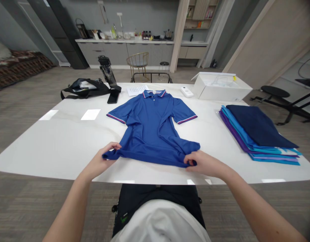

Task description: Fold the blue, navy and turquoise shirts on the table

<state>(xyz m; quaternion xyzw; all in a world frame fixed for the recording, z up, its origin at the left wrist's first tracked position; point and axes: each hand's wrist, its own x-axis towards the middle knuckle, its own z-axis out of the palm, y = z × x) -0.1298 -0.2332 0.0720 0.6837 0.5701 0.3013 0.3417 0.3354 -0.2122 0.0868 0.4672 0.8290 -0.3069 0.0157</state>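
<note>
A blue polo shirt (151, 121) lies spread on the white table (69, 141), its collar at the far side and its hem toward me. Red and white stripes edge the collar and both sleeves. At the hem's left corner my left hand (104, 157) is closed on the cloth. My right hand (196, 160) pinches the hem near its right end, where the fabric bunches and a flap sticks out to the right. Creases run through the lower half of the shirt.
Folded clothes (258, 127) are stacked at the right. Behind them stands a white box (220, 89). A black bag (85, 88), a bottle (108, 72), a phone (113, 97), a paper sheet (137, 90) and a small white device (186, 92) lie along the far side.
</note>
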